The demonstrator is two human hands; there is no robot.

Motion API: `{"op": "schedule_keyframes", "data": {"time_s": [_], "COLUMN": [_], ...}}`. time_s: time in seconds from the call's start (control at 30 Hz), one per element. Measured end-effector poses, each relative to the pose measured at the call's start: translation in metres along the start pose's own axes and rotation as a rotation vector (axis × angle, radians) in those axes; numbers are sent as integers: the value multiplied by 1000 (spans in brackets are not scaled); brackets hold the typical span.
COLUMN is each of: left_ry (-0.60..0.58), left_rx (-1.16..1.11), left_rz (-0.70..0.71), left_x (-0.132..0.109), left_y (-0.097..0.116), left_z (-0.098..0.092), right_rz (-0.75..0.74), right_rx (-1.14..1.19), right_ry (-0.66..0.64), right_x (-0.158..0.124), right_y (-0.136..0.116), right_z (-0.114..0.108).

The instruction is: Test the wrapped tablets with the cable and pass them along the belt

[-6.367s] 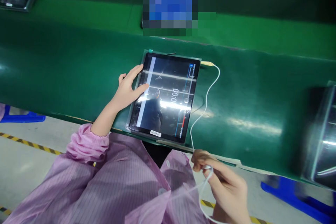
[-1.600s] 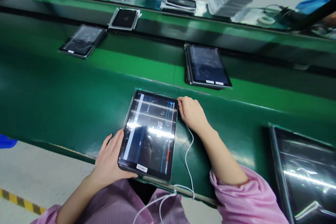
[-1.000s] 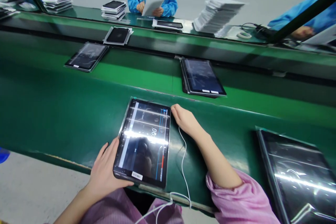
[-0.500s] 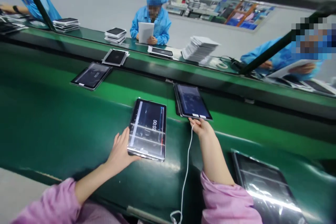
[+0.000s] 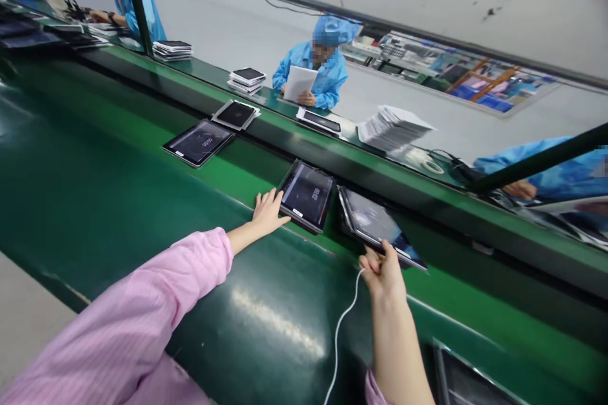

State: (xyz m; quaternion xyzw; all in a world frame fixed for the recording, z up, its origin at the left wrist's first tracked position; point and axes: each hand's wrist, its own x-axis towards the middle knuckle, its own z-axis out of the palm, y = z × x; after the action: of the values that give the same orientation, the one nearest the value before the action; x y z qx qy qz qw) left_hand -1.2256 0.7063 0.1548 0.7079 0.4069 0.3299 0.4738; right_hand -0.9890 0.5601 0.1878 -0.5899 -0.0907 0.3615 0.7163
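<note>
My left hand (image 5: 268, 214) rests with fingers apart at the near-left corner of a dark tablet (image 5: 308, 193) showing a timer. That tablet lies on the bright green strip. With thumb on top and fingers underneath, my right hand (image 5: 384, 271) grips the near edge of another tablet (image 5: 375, 221), which is tilted over more tablets beneath it. A white cable (image 5: 338, 332) runs down from my right hand; its plug end is hidden. To the lower right lies one more tablet (image 5: 468, 380), partly out of frame.
A timer tablet (image 5: 199, 142) and a white-edged tablet (image 5: 236, 115) lie farther left. Stacks of tablets (image 5: 247, 79) and white sheet-like items (image 5: 394, 130) stand on the raised far ledge (image 5: 204, 81). Several people in blue (image 5: 316, 69) work beyond it. Dark green posts (image 5: 546, 158) rise from the ledge.
The timer tablet has moved forward onto the bright green strip beside the stack, my left hand moving with it. My right thumb now lies over the top tablet, which has tilted. The view has shifted left.
</note>
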Motion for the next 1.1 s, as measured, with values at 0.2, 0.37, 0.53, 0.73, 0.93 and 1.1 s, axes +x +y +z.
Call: {"op": "schedule_keyframes", "data": {"time_s": [0.2, 0.37, 0.53, 0.73, 0.93, 1.1], "left_ry": [-198, -342, -217, -123, -96, -97], "left_rx": [-459, -732, -758, -582, -119, 526], "left_rz": [-215, -448, -535, -537, -423, -63], "left_x": [-75, -129, -202, -242, -242, -241], "left_y": [23, 34, 20, 0, 14, 36], "left_z": [16, 2, -51, -93, -102, -96], "right_rz": [17, 156, 306, 127, 32, -54], "right_rx": [19, -56, -395, -863, -867, -842], "right_ry": [63, 6, -270, -362, -339, -307], "right_x": [-141, -259, -340, -367, -359, -357], "right_y": [37, 83, 94, 81, 82, 78], "right_z": [5, 7, -39, -86, -69, -62]}}
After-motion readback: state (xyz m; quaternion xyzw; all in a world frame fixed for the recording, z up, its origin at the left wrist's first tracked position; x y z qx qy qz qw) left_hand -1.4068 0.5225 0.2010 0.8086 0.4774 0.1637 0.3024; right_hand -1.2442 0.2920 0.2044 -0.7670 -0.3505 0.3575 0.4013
